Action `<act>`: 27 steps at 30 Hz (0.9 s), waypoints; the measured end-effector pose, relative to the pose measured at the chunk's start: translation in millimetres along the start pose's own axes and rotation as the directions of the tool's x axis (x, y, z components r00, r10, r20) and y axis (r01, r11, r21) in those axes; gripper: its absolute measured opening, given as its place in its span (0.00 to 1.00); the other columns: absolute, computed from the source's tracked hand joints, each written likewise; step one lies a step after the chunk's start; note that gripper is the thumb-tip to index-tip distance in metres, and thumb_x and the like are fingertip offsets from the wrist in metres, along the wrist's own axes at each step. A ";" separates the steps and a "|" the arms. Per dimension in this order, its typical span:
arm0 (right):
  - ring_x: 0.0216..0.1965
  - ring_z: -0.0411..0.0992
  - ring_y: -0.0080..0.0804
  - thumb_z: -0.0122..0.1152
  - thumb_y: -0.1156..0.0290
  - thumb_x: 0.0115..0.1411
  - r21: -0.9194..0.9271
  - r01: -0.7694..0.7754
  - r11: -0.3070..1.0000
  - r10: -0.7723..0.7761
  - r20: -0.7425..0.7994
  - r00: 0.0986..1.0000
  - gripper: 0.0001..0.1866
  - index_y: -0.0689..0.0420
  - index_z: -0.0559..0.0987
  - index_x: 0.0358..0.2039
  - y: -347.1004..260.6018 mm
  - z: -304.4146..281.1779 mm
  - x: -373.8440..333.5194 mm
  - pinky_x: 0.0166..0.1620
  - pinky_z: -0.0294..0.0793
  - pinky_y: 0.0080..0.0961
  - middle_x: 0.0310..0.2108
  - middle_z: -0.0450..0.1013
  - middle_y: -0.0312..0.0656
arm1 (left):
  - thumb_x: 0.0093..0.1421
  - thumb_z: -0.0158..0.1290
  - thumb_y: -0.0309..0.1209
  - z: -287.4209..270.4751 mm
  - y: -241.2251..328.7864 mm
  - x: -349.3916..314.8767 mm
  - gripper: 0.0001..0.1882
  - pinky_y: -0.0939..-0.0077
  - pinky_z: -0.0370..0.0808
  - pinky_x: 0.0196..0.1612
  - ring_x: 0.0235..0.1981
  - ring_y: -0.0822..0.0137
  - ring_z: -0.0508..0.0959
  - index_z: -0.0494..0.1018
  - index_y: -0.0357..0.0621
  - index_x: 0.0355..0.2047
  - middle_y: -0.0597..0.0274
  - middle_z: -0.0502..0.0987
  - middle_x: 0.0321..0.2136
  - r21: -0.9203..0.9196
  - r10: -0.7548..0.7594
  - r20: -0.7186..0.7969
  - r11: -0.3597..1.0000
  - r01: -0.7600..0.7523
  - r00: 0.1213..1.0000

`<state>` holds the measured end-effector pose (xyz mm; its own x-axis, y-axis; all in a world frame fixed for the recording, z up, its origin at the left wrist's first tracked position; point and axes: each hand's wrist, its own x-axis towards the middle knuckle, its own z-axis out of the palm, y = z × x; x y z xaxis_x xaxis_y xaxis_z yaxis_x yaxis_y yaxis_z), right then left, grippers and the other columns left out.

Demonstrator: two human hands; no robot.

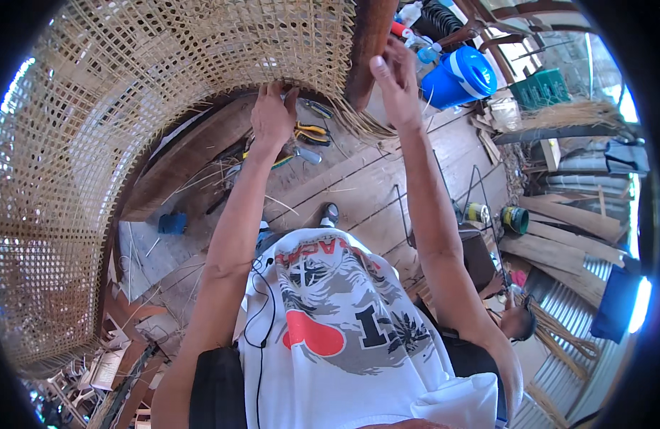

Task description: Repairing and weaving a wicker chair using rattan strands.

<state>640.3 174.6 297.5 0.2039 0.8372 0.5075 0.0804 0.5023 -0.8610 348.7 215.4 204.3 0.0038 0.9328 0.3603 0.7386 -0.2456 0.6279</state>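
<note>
A large curved panel of woven cane [201, 53] spreads across the upper left, set in a dark wooden frame. My left hand [273, 118] is closed at the panel's lower edge, its fingertips partly hidden against the weave. My right hand [400, 93] is raised just right of a brown wooden post [369, 53], thumb and fingers apart, with nothing visible in it. Loose cane strands [365, 127] hang from the panel's corner between my hands. Below the panel lie yellow-handled pliers [312, 134] and other hand tools on the wooden floor.
A blue water jug [462, 77] stands beyond my right hand, with a green crate [541, 89] farther right. Thin metal legs and open cans [514, 219] are right of my forearm. Another person [517, 322] is at the lower right, near planks and corrugated metal.
</note>
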 end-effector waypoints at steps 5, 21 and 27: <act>0.82 0.76 0.30 0.80 0.56 0.87 0.400 -0.392 0.828 0.258 0.349 0.901 0.39 0.58 0.76 0.89 35.2 -37.4 38.8 0.88 0.68 0.40 0.81 0.83 0.36 | 0.86 0.70 0.49 4.8 -17.8 14.7 0.24 0.32 0.89 0.64 0.61 0.30 0.93 0.89 0.39 0.62 0.40 0.93 0.59 -0.062 -0.028 0.133 0.997 0.036 0.991; 0.52 0.91 0.45 0.93 0.57 0.74 -0.691 0.400 0.602 -0.229 0.330 0.916 0.27 0.49 0.93 0.68 -56.9 5.3 2.9 0.54 0.91 0.43 0.48 0.87 0.42 | 0.84 0.73 0.44 25.8 -49.8 4.8 0.18 0.40 0.90 0.57 0.53 0.33 0.95 0.94 0.39 0.51 0.38 0.94 0.50 -0.328 0.160 -0.002 0.932 -0.152 0.987; 0.51 0.91 0.44 0.89 0.55 0.75 -0.699 0.628 0.343 -0.227 0.587 0.777 0.18 0.46 0.97 0.59 -57.1 16.8 25.3 0.59 0.92 0.46 0.51 0.89 0.35 | 0.86 0.71 0.48 30.9 -47.1 11.5 0.21 0.40 0.91 0.51 0.46 0.30 0.95 0.94 0.39 0.49 0.37 0.94 0.42 -0.319 0.041 0.050 0.948 -0.023 0.998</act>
<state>624.6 170.8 360.1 -0.4324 0.6638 0.6102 0.8374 0.5466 -0.0013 334.8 245.9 157.6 0.0679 0.9339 0.3511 0.4849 -0.3385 0.8064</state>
